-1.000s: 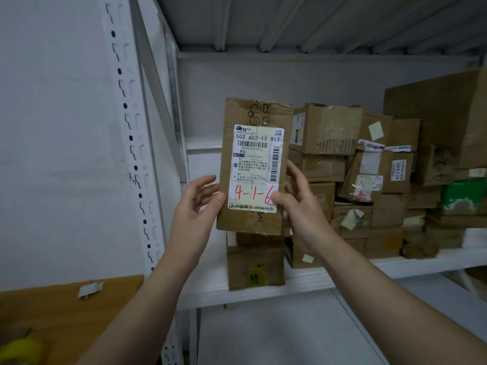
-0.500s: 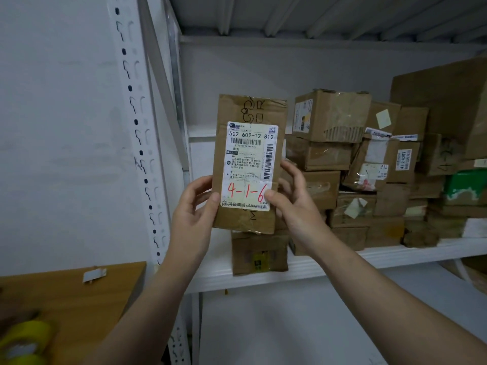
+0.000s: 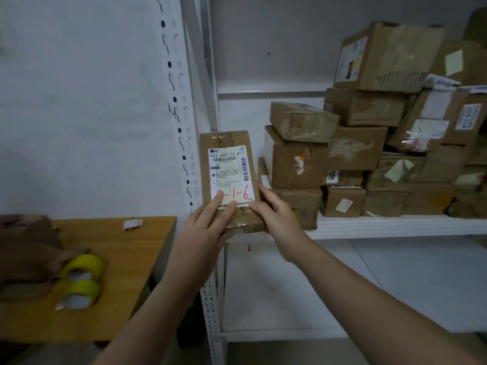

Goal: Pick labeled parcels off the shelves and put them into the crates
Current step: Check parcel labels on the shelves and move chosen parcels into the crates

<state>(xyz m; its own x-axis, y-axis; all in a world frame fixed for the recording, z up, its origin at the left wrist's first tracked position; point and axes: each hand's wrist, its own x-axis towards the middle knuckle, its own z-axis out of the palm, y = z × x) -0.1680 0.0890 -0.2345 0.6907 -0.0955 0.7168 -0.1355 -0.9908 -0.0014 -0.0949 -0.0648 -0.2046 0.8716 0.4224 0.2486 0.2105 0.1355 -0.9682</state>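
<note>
I hold a flat brown cardboard parcel [image 3: 229, 164] upright in front of the shelf's left upright post. Its white shipping label carries a barcode and red handwriting ending "1-6". My left hand [image 3: 208, 222] grips the parcel's lower left, fingers lying over the label's bottom, thumb underneath. My right hand [image 3: 274, 214] holds the lower right edge, thumb on the front. Many more brown labeled parcels [image 3: 369, 154] are stacked on the white shelf board [image 3: 395, 226] to the right. No crate is in view.
A wooden table [image 3: 126, 259] stands at the left with two yellow tape rolls [image 3: 81, 280] and a brown box [image 3: 26, 248] on it. The perforated white post [image 3: 181, 127] runs down the middle. A lower shelf level [image 3: 290, 285] lies below.
The parcel has come down and left, away from the shelf stack, still held in both hands. My left fingers now cover the label's bottom. My view has tilted down, revealing the table.
</note>
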